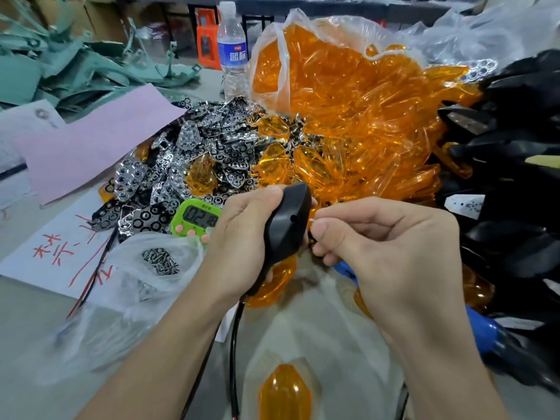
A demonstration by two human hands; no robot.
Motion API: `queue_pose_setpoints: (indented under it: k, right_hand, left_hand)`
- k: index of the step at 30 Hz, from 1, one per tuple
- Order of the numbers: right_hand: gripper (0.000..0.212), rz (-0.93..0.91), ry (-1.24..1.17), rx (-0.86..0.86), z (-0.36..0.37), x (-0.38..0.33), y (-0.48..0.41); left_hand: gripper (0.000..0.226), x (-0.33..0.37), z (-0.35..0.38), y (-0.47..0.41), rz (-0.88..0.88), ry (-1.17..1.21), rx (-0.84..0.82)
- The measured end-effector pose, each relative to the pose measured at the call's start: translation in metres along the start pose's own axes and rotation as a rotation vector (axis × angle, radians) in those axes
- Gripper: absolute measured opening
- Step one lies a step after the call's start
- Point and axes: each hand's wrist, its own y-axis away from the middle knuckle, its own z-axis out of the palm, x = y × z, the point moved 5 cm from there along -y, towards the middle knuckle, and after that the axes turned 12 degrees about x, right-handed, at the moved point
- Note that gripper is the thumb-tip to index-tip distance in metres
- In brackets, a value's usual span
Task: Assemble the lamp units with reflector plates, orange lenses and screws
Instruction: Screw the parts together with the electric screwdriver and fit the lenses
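Filling the far left corner of the tabletop, a heap of teal parts (60,65) lies behind a pink sheet (100,140) and a white paper with red writing (60,253). Toward the middle, shiny reflector plates (188,159) are piled, with a clear bag of screws (160,262) and a green timer (197,218) just in front of them. A water bottle (231,50) stands at the far edge.

Near the front edge, the left hand (242,237) has its fingers wrapped round a black lamp unit (286,225), held upright above the table. The right hand (378,247) pinches a small silver screw (312,220) between thumb and forefinger, its tip just beside a hole in the unit's side. A blue tool (485,328) shows beneath that hand.

Behind the hands, a clear bag spills orange lenses (348,116). Black housings (515,177) are stacked along the right edge.
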Motion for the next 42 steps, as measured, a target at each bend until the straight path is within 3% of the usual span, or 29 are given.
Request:
queue_pose_setpoints:
  k: [3,9,12,14,17,20,22,24,26,28,33,37,42]
  right_hand:
    - [0.01,-0.017,0.033,0.003,0.003,0.002,0.001]
    - [0.02,0.056,0.154,0.03,0.005,0.016,0.002]
    - [0.019,0.092,0.231,0.09,0.002,0.018,0.001]
    - [0.02,0.212,0.147,0.099,0.0,0.026,-0.002]
    - [0.018,0.405,-0.001,0.004,0.009,0.037,-0.002]
    - [0.021,0.299,0.033,0.015,0.005,0.026,-0.006]
    - [0.025,0.151,0.198,0.107,-0.013,0.013,-0.013]
    - [0.018,-0.018,0.651,0.112,-0.034,0.004,-0.02]
    - [0.029,0.001,1.175,-0.13,-0.041,0.011,-0.022]
    - [0.043,0.07,1.471,-0.38,-0.039,0.022,-0.014]
    - [0.034,0.078,1.447,-0.453,-0.032,0.026,-0.008]
    - [0.06,0.248,1.493,-0.525,-0.052,0.025,-0.012]
    - [0.052,0.085,1.612,-0.53,-0.043,0.027,-0.005]
  left_hand:
    - [0.043,-0.001,0.0,0.0,0.004,-0.035,0.017]
    - [0.06,-0.003,0.005,0.001,0.064,-0.09,-0.046]
    - [0.055,-0.005,0.006,0.002,0.08,-0.106,-0.042]
    - [0.051,-0.007,0.006,0.003,0.064,-0.111,-0.027]
    - [0.047,-0.013,0.008,0.002,-0.048,-0.071,-0.019]
    - [0.055,-0.018,0.012,-0.001,-0.254,0.115,-0.022]
    - [0.052,-0.017,0.012,-0.005,-0.338,0.268,-0.057]
    - [0.047,-0.017,0.007,-0.009,-0.384,0.338,-0.064]
    - [0.045,-0.018,0.001,-0.011,-0.412,0.38,-0.058]
    - [0.045,-0.016,-0.003,-0.014,-0.423,0.423,-0.058]
    - [0.042,-0.01,-0.019,-0.023,-0.438,0.539,-0.068]
    - [0.039,-0.005,-0.037,-0.029,-0.43,0.625,-0.032]
    - [0.039,-0.004,-0.045,-0.033,-0.409,0.665,-0.005]
